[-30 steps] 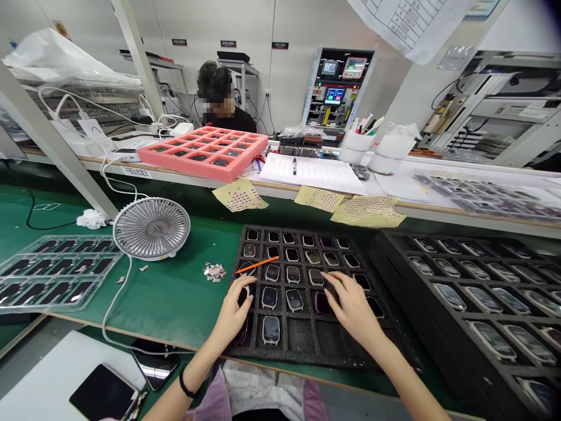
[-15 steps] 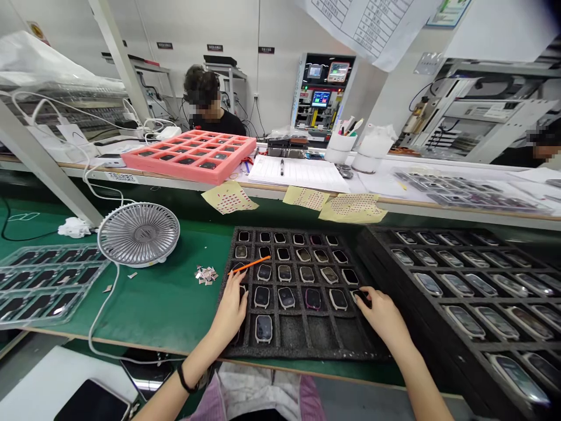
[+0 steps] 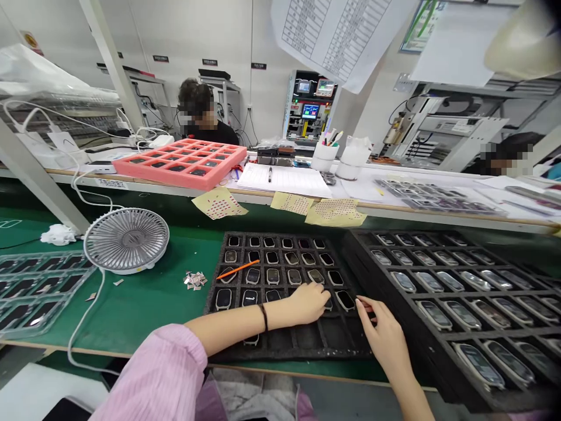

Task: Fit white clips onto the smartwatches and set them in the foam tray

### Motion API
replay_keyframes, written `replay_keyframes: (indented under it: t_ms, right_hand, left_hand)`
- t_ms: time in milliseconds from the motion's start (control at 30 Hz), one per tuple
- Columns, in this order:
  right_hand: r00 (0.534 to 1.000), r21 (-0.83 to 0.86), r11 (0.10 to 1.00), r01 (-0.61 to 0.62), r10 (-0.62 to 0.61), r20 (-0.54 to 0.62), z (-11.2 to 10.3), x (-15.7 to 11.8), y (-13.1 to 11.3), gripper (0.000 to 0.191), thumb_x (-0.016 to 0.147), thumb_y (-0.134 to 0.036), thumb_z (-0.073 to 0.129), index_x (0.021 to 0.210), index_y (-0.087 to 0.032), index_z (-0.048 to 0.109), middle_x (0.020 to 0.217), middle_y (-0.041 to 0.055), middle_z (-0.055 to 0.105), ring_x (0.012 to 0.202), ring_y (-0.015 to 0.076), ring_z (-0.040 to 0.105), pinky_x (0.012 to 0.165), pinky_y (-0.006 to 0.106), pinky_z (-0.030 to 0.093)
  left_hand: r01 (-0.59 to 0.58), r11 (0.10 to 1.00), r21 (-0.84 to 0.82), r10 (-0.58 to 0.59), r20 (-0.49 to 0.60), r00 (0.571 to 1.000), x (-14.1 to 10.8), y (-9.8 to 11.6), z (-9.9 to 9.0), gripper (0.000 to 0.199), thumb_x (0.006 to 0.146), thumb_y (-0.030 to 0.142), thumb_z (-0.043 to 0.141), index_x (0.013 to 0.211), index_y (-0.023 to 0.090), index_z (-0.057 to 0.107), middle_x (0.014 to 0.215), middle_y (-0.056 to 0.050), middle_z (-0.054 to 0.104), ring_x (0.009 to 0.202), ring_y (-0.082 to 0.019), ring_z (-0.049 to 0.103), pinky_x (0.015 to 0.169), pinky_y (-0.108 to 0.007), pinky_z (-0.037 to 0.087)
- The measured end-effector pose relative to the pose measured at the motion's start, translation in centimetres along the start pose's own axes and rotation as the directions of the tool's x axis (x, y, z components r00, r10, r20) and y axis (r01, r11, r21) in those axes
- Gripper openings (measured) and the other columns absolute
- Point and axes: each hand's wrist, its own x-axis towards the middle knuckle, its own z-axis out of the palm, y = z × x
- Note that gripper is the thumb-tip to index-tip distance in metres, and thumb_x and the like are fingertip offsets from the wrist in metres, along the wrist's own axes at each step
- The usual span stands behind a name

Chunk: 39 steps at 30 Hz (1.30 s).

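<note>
A black foam tray (image 3: 326, 353) of watch-like devices lies in front of me on the green table. My left hand (image 3: 307, 303) reaches across it, its fingers bent down over a device in the fourth row; what they grip is partly hidden. At the tray's right edge my right hand (image 3: 379, 318) hovers with thumb and forefinger apart, holding nothing visible, beside the device (image 3: 345, 300) at the end of that row. An orange stick (image 3: 239, 269) lies slanted over devices at the tray's left.
A second foam tray (image 3: 421, 351) of devices stands at the right. A round fan (image 3: 126, 240), a pile of small pieces (image 3: 194, 280) and a clear tray (image 3: 65, 301) are at the left. The shelf (image 3: 372, 207) bears a pink tray (image 3: 209, 180). Two people are beyond.
My left hand has moved right from the tray's left side across to the fourth row. My right hand has come off the end device. The view has shifted slightly.
</note>
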Motion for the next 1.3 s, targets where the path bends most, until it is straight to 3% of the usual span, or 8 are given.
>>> replay_keyframes:
  t_ms: [167, 367, 500, 767, 900, 1100, 1200, 1300]
  right_hand:
    - [1.000, -0.014, 1.000, 0.003, -0.003, -0.024, -1.3, -0.4, 0.9, 0.043, 0.091, -0.053, 0.037, 0.098, -0.019, 0.061, 0.088, 0.0120, 0.065, 0.077, 0.0248, 0.064, 0.062, 0.035, 0.051]
    - [0.999, 0.013, 0.999, 0.039, -0.039, -0.033, -1.5, -1.0, 0.9, 0.038, 0.092, -0.047, 0.038, 0.096, -0.018, 0.062, 0.087, 0.0103, 0.064, 0.075, 0.0218, 0.063, 0.058, 0.031, 0.052]
    - [0.996, 0.018, 0.998, 0.052, -0.051, -0.066, -1.9, -1.1, 0.8, 0.035, 0.093, -0.045, 0.039, 0.096, -0.018, 0.062, 0.085, 0.0092, 0.064, 0.069, 0.0202, 0.063, 0.057, 0.030, 0.052]
    - [0.990, 0.002, 0.997, 0.083, -0.082, -0.117, -2.8, -1.9, 0.2, 0.033, 0.093, -0.041, 0.040, 0.095, -0.018, 0.063, 0.079, 0.0073, 0.064, 0.060, 0.0172, 0.061, 0.053, 0.028, 0.052]
    - [0.990, 0.002, 0.997, 0.080, -0.079, -0.120, -3.0, -2.4, 0.1, 0.030, 0.093, -0.038, 0.042, 0.095, -0.017, 0.063, 0.081, 0.0079, 0.066, 0.058, 0.0164, 0.060, 0.053, 0.028, 0.051]
    - [0.985, 0.016, 0.992, 0.123, -0.120, -0.123, -3.0, -2.9, 0.1, 0.027, 0.093, -0.035, 0.044, 0.087, -0.018, 0.063, 0.085, 0.0087, 0.068, 0.062, 0.0162, 0.061, 0.057, 0.027, 0.052]
    - [0.987, 0.016, 0.992, 0.126, -0.123, -0.108, -2.9, -3.0, 0.2, 0.028, 0.093, -0.036, 0.044, 0.088, -0.018, 0.064, 0.084, 0.0084, 0.068, 0.058, 0.0154, 0.061, 0.052, 0.026, 0.051]
    - [0.987, 0.034, 0.991, 0.129, -0.125, -0.100, -2.3, -3.0, -0.2, 0.027, 0.092, -0.036, 0.045, 0.089, -0.018, 0.065, 0.083, 0.0084, 0.069, 0.054, 0.0148, 0.060, 0.049, 0.025, 0.050]
  left_hand:
    - [0.038, 0.999, 0.010, -0.039, 0.075, 0.996, 3.2, -0.1, 1.0, 0.028, 0.078, 0.020, 0.063, 0.103, 0.008, 0.061, 0.104, -0.021, 0.062, 0.105, -0.033, 0.054, 0.079, -0.041, 0.049]
    - [0.072, 0.996, -0.052, -0.065, 0.126, 0.990, 4.0, -0.7, -0.5, 0.046, 0.064, 0.038, 0.075, 0.101, 0.013, 0.062, 0.100, -0.014, 0.063, 0.103, -0.031, 0.055, 0.087, -0.044, 0.045]
    - [0.118, 0.984, -0.137, -0.109, 0.070, 0.992, 5.4, 0.1, -1.6, 0.050, 0.071, 0.040, 0.069, 0.113, 0.017, 0.057, 0.111, -0.012, 0.059, 0.102, -0.026, 0.057, 0.085, -0.034, 0.047]
    - [0.203, 0.976, -0.078, -0.181, 0.230, 0.956, 9.7, 4.5, -0.7, 0.024, 0.066, 0.010, 0.074, 0.089, 0.005, 0.069, 0.089, -0.022, 0.070, 0.083, -0.033, 0.068, 0.069, -0.038, 0.053]
    - [0.192, 0.972, -0.133, -0.159, 0.221, 0.962, 9.8, 4.2, -0.5, 0.027, 0.067, 0.011, 0.074, 0.091, 0.001, 0.071, 0.093, -0.026, 0.070, 0.090, -0.037, 0.067, 0.074, -0.040, 0.051]
    - [0.089, 0.937, -0.339, -0.058, 0.099, 0.993, 5.1, 0.1, -4.8, 0.037, 0.074, 0.032, 0.071, 0.108, 0.018, 0.071, 0.103, -0.005, 0.073, 0.093, -0.019, 0.068, 0.079, -0.021, 0.046]
    - [0.067, 0.885, -0.461, -0.052, 0.044, 0.998, -0.5, -1.5, -8.1, 0.034, 0.068, 0.025, 0.075, 0.101, 0.019, 0.074, 0.095, -0.004, 0.075, 0.084, -0.019, 0.069, 0.073, -0.020, 0.045]
    - [0.161, 0.872, -0.463, -0.158, 0.046, 0.986, -7.1, -2.4, -10.2, 0.034, 0.067, 0.021, 0.074, 0.101, 0.019, 0.074, 0.095, -0.005, 0.074, 0.083, -0.020, 0.067, 0.073, -0.022, 0.044]
